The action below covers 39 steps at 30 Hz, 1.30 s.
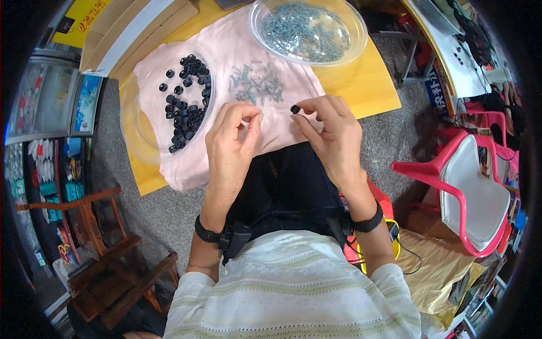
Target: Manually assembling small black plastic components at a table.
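Black cap, facing and long axis unclear, gripped in right hand, left hand pinched closed, contents indistinct

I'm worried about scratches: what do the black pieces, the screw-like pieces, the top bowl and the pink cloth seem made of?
Black pieces: probably plastic, smooth, with slight highlights.
Screw-like pieces: likely metal, perhaps plated, given their silvery-blue glints.
Top bowl: glossy plastic or glass, see-through with a bright rim.
Pink cloth: matte fabric, softly creased.

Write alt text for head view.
A person's right hand pinches a small black part over pink cloth, left hand alongside. Loose metal pieces lie on the cloth, near clear containers of black parts and more metal pieces.
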### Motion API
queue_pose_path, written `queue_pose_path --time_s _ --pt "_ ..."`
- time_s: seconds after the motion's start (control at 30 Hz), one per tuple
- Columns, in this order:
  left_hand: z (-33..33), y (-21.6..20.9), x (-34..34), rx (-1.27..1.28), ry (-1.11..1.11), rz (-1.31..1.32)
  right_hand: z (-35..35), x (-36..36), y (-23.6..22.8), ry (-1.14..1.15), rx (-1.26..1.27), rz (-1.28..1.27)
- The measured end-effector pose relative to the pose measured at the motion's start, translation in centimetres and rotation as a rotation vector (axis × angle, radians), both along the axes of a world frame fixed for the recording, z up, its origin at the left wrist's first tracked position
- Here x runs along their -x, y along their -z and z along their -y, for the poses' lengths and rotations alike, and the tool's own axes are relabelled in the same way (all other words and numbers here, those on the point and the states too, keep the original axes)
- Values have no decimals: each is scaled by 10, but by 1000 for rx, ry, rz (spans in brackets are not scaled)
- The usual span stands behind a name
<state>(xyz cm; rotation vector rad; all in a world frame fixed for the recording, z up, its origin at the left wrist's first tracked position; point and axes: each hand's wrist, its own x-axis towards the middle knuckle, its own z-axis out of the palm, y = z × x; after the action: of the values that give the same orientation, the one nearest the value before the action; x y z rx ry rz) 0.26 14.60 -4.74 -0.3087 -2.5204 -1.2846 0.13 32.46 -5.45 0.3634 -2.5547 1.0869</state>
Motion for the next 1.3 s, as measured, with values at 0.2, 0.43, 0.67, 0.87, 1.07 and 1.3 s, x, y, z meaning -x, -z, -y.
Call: queue_pose_path --time_s 0.2,0.43,0.67,0.87,1.07,1.3 --pt "5 10 -10 -100 -19 56 8 -4 7 28 -106 8" --pt "13 22 -18 -309 -38 144 -1 1 -7 38 34 161" --pt "11 14 -24 -514 37 301 2 13 -3 -148 -89 106" --pt "11 14 -22 -574 88 336 3 10 -6 -186 -152 66" --pt "12 20 -23 -562 90 319 6 11 -9 -224 -167 57" --pt "11 17 -23 -642 62 361 5 14 -11 -271 -217 77"
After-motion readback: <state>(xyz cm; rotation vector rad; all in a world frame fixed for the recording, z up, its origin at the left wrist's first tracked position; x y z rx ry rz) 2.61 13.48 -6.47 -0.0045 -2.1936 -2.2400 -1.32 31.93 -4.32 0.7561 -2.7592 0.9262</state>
